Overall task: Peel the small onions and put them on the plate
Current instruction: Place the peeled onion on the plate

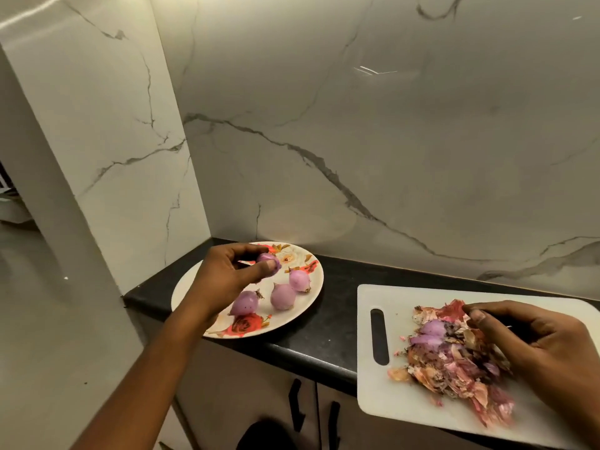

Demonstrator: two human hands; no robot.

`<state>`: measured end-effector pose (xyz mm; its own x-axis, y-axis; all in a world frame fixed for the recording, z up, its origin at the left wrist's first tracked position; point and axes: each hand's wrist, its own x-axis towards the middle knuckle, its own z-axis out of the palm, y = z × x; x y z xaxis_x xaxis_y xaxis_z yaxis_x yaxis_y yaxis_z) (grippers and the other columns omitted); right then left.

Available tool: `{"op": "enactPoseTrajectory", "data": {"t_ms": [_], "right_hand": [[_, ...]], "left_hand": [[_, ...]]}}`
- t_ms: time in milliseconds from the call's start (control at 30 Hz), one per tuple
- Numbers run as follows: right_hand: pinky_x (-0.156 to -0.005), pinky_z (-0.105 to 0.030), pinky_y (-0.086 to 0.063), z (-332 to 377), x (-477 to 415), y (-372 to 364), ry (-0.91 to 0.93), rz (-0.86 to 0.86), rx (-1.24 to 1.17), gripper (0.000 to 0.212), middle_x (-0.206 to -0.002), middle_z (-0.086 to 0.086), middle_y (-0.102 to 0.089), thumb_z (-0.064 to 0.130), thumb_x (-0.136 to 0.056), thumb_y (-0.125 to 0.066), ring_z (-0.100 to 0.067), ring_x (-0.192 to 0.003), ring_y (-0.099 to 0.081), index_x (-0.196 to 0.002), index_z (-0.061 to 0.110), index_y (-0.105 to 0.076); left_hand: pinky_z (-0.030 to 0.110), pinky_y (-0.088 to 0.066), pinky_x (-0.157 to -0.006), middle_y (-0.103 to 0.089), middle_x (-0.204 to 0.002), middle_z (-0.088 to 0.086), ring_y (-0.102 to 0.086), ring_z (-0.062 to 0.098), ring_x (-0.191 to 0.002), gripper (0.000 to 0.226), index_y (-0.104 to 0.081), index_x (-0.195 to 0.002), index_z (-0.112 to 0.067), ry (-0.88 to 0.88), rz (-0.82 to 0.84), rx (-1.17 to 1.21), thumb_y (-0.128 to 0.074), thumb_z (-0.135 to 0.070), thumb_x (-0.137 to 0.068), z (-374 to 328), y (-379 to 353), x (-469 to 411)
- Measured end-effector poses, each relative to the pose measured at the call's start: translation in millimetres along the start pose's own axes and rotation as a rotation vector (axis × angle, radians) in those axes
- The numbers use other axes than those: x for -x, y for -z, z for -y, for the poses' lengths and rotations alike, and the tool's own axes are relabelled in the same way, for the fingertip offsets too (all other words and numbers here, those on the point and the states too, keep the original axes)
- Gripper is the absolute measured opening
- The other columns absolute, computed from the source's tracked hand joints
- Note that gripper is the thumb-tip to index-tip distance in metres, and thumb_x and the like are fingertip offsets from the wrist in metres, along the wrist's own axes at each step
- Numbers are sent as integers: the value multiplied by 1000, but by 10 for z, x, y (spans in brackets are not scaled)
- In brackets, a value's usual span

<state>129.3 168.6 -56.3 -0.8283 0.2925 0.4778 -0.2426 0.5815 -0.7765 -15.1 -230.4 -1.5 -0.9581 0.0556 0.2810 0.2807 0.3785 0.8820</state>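
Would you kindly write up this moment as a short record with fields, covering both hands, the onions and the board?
left hand: grips a peeled small onion above the floral plate
on the plate: three peeled onions, lying apart
right hand: fingers curled at the peel pile; whether it holds anything is unclear
cutting board: white, on the black countertop
in the pile: purple onion pieces among dry skins
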Motion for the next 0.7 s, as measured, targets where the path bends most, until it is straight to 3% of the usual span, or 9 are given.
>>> {"op": "enactPoseTrajectory", "data": {"t_ms": [167,433,600,700], "right_hand": [[-72,-12,-58,-2,3,-4,-5,-10,4,25,-90,14,-80,32,-80,-75,-4,-85,-75,-102,23,-83],[-71,-13,-58,24,0,-9,30,23,1,17,-90,21,-78,20,-84,-77,-1,-82,-75,-100,22,-82],[-71,-13,-59,25,2,-10,64,30,-22,24,-91,18,-79,30,-82,-74,-2,-84,-75,-104,23,-81],[-71,-14,-59,-5,-13,-14,70,17,-33,18,-91,18,-79,23,-86,-76,-3,-84,-76,-103,24,-82]], "left_hand": [[40,-60,-90,-78,-107,-17,-74,12,-94,33,-80,-112,-35,14,-54,-173,-90,-38,-81,290,74,-143],[28,-49,-84,-77,-116,-8,-66,3,-93,38,-79,-120,-24,36,-27,-375,-87,-33,-84,508,-37,-259],[33,-52,-91,-77,-121,-3,-69,13,-100,43,-77,-124,-22,48,-24,-407,-87,-34,-84,520,-62,-263],[33,-53,-91,-75,-126,-2,-69,14,-104,48,-74,-129,-22,37,-43,-424,-87,-33,-84,436,-66,-241]]}}
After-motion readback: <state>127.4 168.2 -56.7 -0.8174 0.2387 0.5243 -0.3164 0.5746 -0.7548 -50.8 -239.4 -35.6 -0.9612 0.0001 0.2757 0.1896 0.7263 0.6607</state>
